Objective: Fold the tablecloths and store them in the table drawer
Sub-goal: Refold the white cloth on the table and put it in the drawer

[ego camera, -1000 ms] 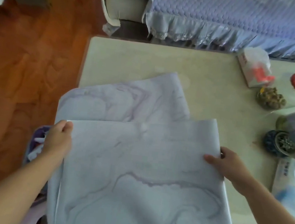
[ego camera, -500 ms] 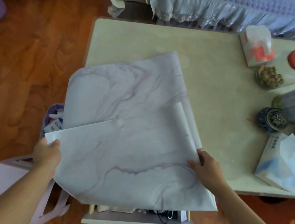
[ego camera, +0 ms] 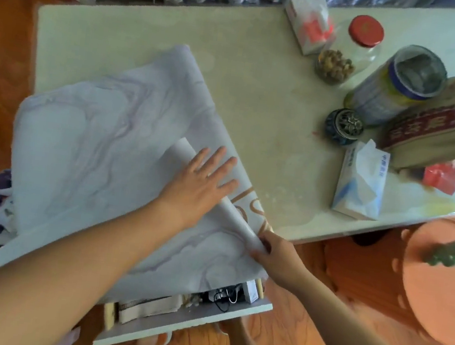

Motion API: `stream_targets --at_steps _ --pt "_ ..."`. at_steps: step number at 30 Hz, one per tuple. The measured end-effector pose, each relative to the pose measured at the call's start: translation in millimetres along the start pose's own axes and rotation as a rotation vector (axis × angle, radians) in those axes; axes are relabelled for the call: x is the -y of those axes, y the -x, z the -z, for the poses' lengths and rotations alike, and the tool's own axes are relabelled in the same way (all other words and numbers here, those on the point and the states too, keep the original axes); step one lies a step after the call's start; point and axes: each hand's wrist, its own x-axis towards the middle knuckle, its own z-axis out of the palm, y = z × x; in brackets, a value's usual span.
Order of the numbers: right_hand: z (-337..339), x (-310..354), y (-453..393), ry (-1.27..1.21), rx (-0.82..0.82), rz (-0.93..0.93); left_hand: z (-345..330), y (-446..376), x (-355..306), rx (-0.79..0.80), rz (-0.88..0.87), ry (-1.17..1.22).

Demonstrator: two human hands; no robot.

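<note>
A pale marbled tablecloth [ego camera: 86, 149], folded over on itself, lies on the near left part of the cream table [ego camera: 261, 76] and hangs past its front edge. My left hand [ego camera: 202, 180] lies flat on the cloth's folded right edge with fingers spread. My right hand [ego camera: 273, 252] pinches the cloth's near right edge at the table's front. Below the cloth the table drawer [ego camera: 188, 319] stands pulled out, with cables and small items inside it.
On the table's right side stand a tissue pack [ego camera: 362, 183], a small dark round box [ego camera: 343, 126], a red-lidded jar [ego camera: 347, 52], a tall can [ego camera: 397, 84], a white box [ego camera: 311, 19] and a large printed box [ego camera: 450, 122]. An orange stool [ego camera: 442, 279] stands right of the table.
My left hand has let go of the cloth's left corner and moved across onto its right edge. My right hand has slid nearer along that edge. The view has tilted.
</note>
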Motion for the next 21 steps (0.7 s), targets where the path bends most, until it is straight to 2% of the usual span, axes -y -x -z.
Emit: stream_targets --at_steps 3,7,13,15,17,21 --pt "3.6 -17.9 5.3 -0.025 0.053 0.046 12.3 -30.4 30.2 0.283 -0.056 -0.191" --pt "2.4 -48.7 19.0 0.241 0.154 0.171 48.1 -7.2 49.9 0.557 -0.178 0.022" --pt "12.1 -59.4 18.8 0.433 0.162 0.442 138.1 86.0 5.3 0.736 -0.320 0.267" --pt "20.0 -51.3 21.9 0.656 0.166 0.576 163.0 99.9 -2.4 0.766 -0.312 0.286" --pt "36.7 -42.3 27.4 0.868 0.100 0.737 188.9 106.2 1.7 0.764 -0.270 0.300" --pt "81.9 -16.5 22.3 0.922 -0.004 0.899 259.0 115.5 27.6 0.857 -0.168 0.368"
